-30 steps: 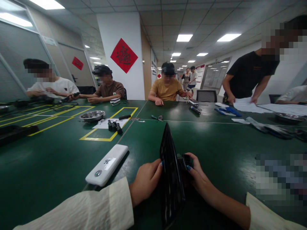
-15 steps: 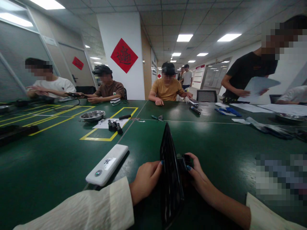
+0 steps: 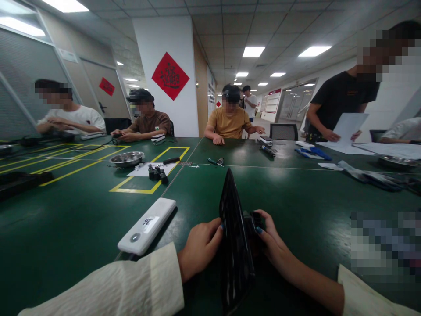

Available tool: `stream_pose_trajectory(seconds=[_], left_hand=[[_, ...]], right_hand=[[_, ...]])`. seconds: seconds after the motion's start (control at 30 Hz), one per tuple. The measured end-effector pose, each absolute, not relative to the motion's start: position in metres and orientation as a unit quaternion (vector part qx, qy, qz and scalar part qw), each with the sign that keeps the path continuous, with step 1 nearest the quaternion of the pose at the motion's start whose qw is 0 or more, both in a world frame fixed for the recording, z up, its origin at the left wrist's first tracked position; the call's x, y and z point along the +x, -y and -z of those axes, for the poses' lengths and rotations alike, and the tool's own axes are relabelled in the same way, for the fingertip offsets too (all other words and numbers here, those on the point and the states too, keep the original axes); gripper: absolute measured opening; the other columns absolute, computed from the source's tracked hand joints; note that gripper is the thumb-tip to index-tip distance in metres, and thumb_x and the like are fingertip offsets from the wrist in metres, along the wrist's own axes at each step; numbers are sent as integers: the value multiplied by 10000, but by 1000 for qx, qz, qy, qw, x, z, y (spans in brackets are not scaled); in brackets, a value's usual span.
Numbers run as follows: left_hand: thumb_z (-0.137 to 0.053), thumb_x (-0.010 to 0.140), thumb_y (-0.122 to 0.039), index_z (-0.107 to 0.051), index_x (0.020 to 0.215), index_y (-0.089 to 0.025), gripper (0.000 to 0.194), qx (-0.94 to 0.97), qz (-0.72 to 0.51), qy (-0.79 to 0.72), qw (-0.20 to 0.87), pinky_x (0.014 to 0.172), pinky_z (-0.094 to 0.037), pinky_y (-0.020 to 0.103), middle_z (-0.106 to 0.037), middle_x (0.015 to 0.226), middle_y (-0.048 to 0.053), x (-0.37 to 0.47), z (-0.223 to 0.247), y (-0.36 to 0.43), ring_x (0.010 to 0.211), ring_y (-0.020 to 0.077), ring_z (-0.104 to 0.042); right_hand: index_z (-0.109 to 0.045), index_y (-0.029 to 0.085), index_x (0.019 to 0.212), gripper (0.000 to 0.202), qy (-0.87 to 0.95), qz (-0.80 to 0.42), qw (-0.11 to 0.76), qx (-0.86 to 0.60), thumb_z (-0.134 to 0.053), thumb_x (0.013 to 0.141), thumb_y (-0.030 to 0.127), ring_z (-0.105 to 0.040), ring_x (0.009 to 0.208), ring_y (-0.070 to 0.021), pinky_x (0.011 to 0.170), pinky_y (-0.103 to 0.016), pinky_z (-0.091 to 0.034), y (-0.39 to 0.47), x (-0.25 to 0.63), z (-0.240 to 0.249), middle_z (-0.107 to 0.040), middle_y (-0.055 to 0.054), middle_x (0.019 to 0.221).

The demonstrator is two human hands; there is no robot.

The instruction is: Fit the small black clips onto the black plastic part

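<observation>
A glossy black flat panel (image 3: 234, 241) stands on edge between my hands, seen almost edge-on. My left hand (image 3: 201, 245) pinches it from the left, its thumb against the panel's left face; the other fingertips are hidden. On the right side, my right hand (image 3: 271, 241) is closed around a dark blocky mount (image 3: 251, 224) that sits against the panel's right face. How the mount joins the panel cannot be seen. Left of my left hand lies a white power bank (image 3: 148, 226) with a numbered label, flat on the green table (image 3: 82, 237).
Further off are a metal bowl (image 3: 126, 159), several black cylindrical parts (image 3: 158, 173) on white paper, and green-handled pliers (image 3: 213, 161). Blue-and-grey gloves (image 3: 312, 153) lie at the right. Co-workers sit across the table; a person (image 3: 345, 96) stands at the right holding paper.
The panel's lower edge has swung slightly right, with my hands nearly still. The power bank's green light no longer shows. The standing person's paper has shifted; a cable between two co-workers at the left has moved.
</observation>
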State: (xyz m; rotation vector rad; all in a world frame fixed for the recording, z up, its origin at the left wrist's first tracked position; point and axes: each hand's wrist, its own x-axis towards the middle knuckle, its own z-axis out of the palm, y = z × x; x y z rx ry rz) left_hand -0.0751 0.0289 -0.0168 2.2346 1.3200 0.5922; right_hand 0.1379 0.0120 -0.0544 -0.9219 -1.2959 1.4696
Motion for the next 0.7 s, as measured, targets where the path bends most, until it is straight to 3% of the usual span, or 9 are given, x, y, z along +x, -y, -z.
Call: stream_pose_trajectory(seconds=[0.17,0.4,0.57,0.7], left_hand=[[-158,915,-409,-536,663,-165,516,816,-203,-490,230,597,-403,245,-564,627,30,-75,18,-31,587,157,-536],[-134,921,-423,-500,570,-163,570,819,-178,-508,200,530,-345,244,-490,539,14,-75,22,-31,509,138,-481],[-166,932,-402,-547,823,-174,457,818,-205,-492,216,620,-401,255,-609,731,37,-74,19,-29,659,171,-574],[-166,932,-405,-521,846,-180,429,818,-208,-485,230,638,-418,256,-619,754,41,-74,18,-29,677,177,-587]], right_hand=[[-171,298,1241,494,534,-603,456,-379,-418,869,507,-526,657,-146,579,-285,-415,-11,138,51,-525,-6,834],[-180,303,1239,490,529,-604,466,-372,-436,866,493,-537,684,-151,577,-284,-423,-13,138,56,-510,-15,887],[-190,313,1233,478,525,-606,468,-372,-439,868,492,-530,683,-138,568,-266,-414,-13,137,56,-495,-11,907],[-188,308,1231,498,521,-609,473,-366,-454,856,500,-536,683,-146,571,-276,-420,-12,137,54,-508,-21,919]])
